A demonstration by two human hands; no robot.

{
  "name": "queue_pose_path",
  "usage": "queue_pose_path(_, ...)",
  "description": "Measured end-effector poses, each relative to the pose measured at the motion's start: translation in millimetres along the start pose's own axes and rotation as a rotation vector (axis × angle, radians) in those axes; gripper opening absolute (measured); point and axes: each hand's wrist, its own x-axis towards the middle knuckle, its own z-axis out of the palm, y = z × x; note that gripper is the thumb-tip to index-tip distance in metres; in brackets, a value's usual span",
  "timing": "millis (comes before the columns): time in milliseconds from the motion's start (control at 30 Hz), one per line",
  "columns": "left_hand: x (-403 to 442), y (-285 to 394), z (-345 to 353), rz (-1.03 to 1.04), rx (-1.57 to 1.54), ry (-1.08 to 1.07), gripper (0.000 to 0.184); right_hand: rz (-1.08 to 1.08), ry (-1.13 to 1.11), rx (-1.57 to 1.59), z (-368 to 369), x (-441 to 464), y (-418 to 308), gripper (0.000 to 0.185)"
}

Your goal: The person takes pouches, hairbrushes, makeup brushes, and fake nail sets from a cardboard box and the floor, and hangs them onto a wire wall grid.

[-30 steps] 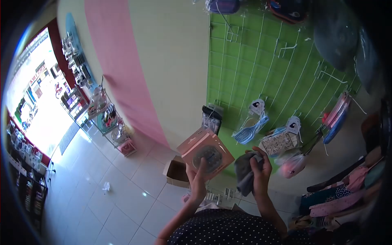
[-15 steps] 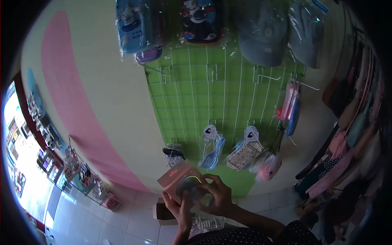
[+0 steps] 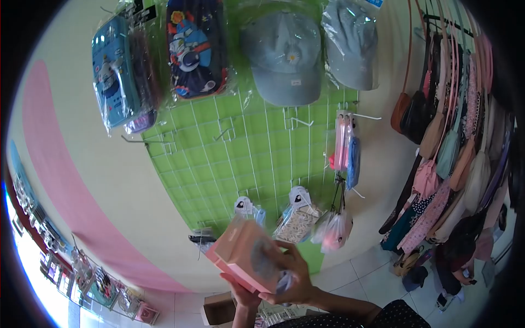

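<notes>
A pink cardboard box (image 3: 240, 246) is up in front of me, tilted, with a dark, blurred round patch on its side. A second pink layer shows along its left edge; I cannot tell whether that is another box. My left hand (image 3: 240, 292) grips it from below at the left. Around its right side curl the fingers of my right hand (image 3: 292, 273), closed on the box and partly smeared by motion. Behind it, packaged items with white header cards hang on the wire grid (image 3: 251, 136), among them a patterned one (image 3: 298, 221).
Bagged cases (image 3: 115, 71) and blue caps (image 3: 284, 60) hang high on the grid, with bare hooks (image 3: 299, 121) below them. Bags (image 3: 437, 136) hang at the right, near a person (image 3: 456, 257). An open brown carton (image 3: 219, 309) stands on the floor. A rack (image 3: 109, 290) holds goods at the left.
The box has turned in my hands, showing more of its pink sides. My right hand has moved lower along it. The view has shifted upward and to the right.
</notes>
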Motion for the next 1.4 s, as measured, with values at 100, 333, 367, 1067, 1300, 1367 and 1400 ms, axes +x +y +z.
queue_pose_path(100,4.2,-0.7,10.0,0.206,0.065,-0.089,0.068,-0.234,0.310,-0.308,-35.5,28.6,-13.2,0.076)
queue_pose_path(333,9.6,-9.0,9.1,0.194,0.124,0.040,0.074,-0.192,0.477,-0.672,-73.8,80.9,-5.5,0.074)
queue_pose_path(367,10.4,-9.4,9.5,0.196,0.124,0.042,0.074,-0.193,0.482,-0.660,-74.8,82.6,-5.7,0.074)
queue_pose_path(1067,16.9,-22.4,9.0,0.152,0.142,0.098,0.075,-0.031,0.605,-0.780,-57.6,138.8,89.3,0.071)
queue_pose_path(1300,13.2,-19.4,7.2,0.067,0.055,0.049,0.075,-0.024,0.735,-0.700,-36.5,164.8,162.8,0.076)
queue_pose_path(1367,14.1,-18.0,5.9,0.073,0.047,0.039,0.076,-0.053,0.744,-0.690,-36.8,164.1,169.7,0.077)
queue_pose_path(1400,14.8,-16.5,6.1,0.042,0.020,0.010,0.076,-0.027,0.740,-0.705,-37.4,161.9,168.6,0.078)
